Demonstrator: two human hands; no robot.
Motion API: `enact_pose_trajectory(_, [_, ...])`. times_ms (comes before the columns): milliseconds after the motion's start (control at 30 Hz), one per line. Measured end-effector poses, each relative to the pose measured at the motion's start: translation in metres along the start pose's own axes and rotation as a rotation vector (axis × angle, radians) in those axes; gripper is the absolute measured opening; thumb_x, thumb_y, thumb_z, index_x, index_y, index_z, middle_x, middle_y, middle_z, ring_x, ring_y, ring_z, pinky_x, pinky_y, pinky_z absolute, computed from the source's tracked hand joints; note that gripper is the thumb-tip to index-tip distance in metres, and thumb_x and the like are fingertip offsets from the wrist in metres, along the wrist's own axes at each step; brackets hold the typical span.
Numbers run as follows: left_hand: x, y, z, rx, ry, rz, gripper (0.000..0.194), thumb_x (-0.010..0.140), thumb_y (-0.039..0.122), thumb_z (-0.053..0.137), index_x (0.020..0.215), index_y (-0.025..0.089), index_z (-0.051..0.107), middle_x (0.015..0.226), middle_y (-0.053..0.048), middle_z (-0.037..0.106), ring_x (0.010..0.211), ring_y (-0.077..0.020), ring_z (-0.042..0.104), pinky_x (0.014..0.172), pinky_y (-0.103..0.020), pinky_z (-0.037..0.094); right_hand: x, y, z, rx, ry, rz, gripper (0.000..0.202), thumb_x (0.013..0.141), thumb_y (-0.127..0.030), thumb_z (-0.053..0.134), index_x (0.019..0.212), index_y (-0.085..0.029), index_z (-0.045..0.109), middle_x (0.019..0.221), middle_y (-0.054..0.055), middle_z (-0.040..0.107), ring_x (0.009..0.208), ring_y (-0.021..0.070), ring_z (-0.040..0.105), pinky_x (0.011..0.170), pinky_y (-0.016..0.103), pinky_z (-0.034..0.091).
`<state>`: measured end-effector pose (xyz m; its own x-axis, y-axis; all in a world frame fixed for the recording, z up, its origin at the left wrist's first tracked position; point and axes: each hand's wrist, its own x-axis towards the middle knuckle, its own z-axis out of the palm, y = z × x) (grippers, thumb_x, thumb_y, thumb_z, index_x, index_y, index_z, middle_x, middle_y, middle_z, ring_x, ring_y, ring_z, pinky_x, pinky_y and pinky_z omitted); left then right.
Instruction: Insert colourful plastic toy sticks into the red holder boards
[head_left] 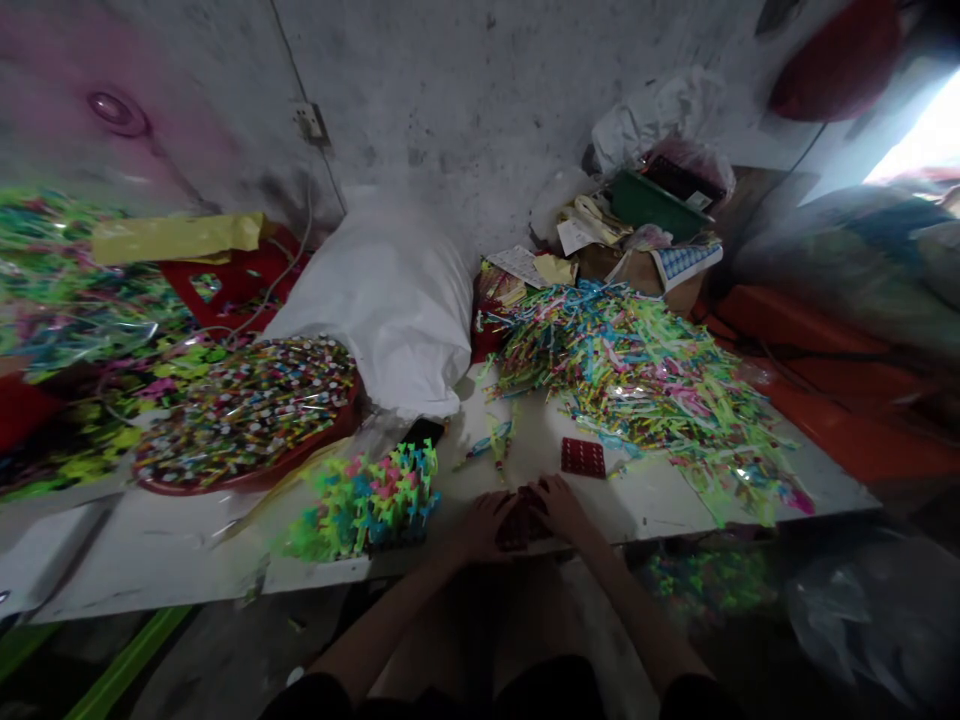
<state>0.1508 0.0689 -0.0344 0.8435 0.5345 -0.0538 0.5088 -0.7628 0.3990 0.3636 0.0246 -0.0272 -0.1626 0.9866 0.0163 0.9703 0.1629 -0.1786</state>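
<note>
At the table's front edge, my left hand (482,524) and my right hand (562,508) are closed on the two sides of a dark red block (519,522). Its top is partly hidden by my fingers. A second dark red block (583,457), with rows of pale dots, lies flat just beyond my right hand. To the left of my left hand stands a dense cluster of green, blue and pink plastic pieces (375,495), upright in rows. A few loose thin plastic sticks (495,440) lie ahead of my hands.
A heap of colourful plastic sticks (637,370) covers the table's right side. Left are a round red tray (300,468) of small bead-like pieces, a white sack (390,290) and a dark phone (424,432). Papers and a green box (652,205) are piled at the back right.
</note>
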Motion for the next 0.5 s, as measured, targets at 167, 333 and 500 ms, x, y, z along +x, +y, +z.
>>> enact_pose_trajectory(167, [0.0,-0.003,0.003,-0.004,-0.011,0.009,0.103,0.06,0.064,0.066,0.143,0.019,0.024,0.144,-0.015,0.033,0.129,-0.0329,0.033,0.106,-0.046,0.025,0.003,0.002,-0.003,-0.019,-0.034,-0.025,0.042,0.084,-0.03,0.053,0.126,-0.024,0.052,0.118,0.012,0.054,0.11,0.0233,0.046,0.098,0.038,0.035])
enact_pose_trajectory(333, [0.003,-0.008,0.005,0.006,-0.01,0.046,0.105,0.056,0.063,0.069,0.142,0.025,0.024,0.145,-0.01,0.034,0.126,-0.0344,0.035,0.104,-0.048,0.027,0.013,0.005,-0.007,-0.052,-0.08,-0.082,0.042,0.082,-0.031,0.058,0.124,-0.029,0.054,0.113,0.01,0.056,0.107,0.0239,0.047,0.095,0.038,0.035])
enact_pose_trajectory(500, [0.0,-0.006,0.006,-0.022,0.008,0.034,0.105,0.058,0.061,0.07,0.143,0.023,0.023,0.145,-0.011,0.034,0.128,-0.0326,0.034,0.105,-0.047,0.027,0.01,0.004,-0.003,-0.048,-0.05,-0.093,0.039,0.082,-0.027,0.058,0.121,-0.023,0.055,0.114,0.009,0.057,0.106,0.0235,0.049,0.094,0.036,0.037])
